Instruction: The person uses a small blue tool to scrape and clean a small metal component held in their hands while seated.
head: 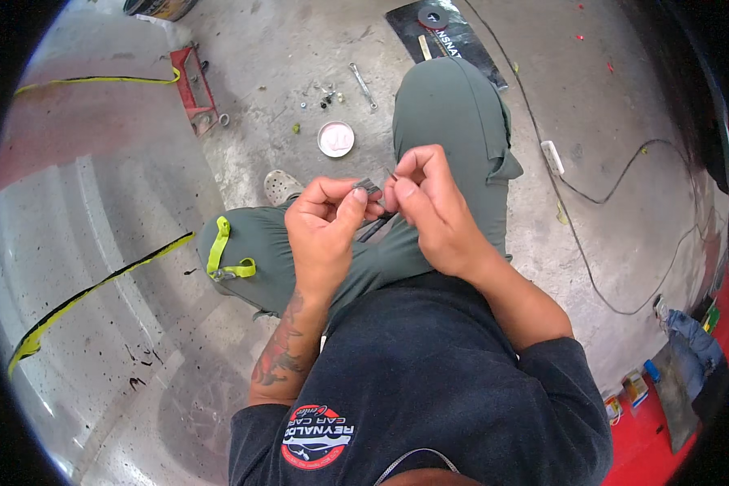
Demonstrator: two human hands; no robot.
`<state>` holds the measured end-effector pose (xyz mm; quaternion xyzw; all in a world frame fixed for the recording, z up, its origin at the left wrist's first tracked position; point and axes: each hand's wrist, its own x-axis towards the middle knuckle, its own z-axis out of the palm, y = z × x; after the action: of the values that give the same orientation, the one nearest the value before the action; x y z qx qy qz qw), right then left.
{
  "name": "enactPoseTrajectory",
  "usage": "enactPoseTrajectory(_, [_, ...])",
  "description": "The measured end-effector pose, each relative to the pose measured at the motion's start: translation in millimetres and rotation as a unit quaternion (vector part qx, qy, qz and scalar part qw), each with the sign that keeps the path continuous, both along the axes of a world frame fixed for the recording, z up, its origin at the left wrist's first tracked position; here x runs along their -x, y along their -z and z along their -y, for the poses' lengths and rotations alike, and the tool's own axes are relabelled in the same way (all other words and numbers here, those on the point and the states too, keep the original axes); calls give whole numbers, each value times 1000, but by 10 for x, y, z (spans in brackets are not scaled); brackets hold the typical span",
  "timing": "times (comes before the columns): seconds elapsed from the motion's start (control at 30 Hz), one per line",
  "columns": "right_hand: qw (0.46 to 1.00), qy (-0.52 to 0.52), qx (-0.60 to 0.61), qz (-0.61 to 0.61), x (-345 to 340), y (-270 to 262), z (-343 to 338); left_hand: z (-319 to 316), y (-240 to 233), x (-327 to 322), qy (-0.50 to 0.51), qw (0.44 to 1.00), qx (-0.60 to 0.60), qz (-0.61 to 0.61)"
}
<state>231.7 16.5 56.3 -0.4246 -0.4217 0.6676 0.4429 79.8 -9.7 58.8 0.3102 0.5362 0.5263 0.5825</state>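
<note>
My left hand [325, 228] pinches a small dark grey ridged piece [367, 186] between thumb and fingers, above my lap. Close to its right, my right hand [431, 209] has thumb and fingertips together on a thin dark sliver [390, 174], too small to identify. Below both hands part of a black rod-like thing [375, 228] shows between the legs. On my left knee rests a bent yellow-green strip [219, 249]. Beyond the hands, on the concrete floor, lie a round container of pinkish paste [336, 139], a combination wrench [363, 85] and several small fasteners [327, 97].
A glossy, speckled vehicle panel [97, 243] fills the left side, with yellow-and-black strips [97, 288] along its gaps. Near it is a red metal part [194, 91]. A dark printed sheet [401, 30] bears a round disc [432, 18]. At right lie a white power strip [551, 158] and cables [574, 228].
</note>
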Motion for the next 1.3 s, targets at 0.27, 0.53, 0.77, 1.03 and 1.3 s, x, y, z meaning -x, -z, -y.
enactPoseTrajectory(0.27, [931, -25, -306, 198, 12, -62, -25, 0, -123, 8, 10, 999, -8, -31])
enactPoseTrajectory(0.53, [951, -26, -258, 168, 12, -54, -21, 13, -179, 7, 22, 998, -16, -53])
enactPoseTrajectory(0.77, [944, -56, -277, 172, 3, -42, -62, 8, -187, 45, 31, 997, -26, -60])
enactPoseTrajectory(1.03, [933, -47, -304, 189, 81, -34, -79, 11, -112, 82, 26, 996, -30, -80])
enactPoseTrajectory(1.3, [919, -37, -330, 210, 95, 11, -112, -5, -117, 42, -12, 996, -45, -77])
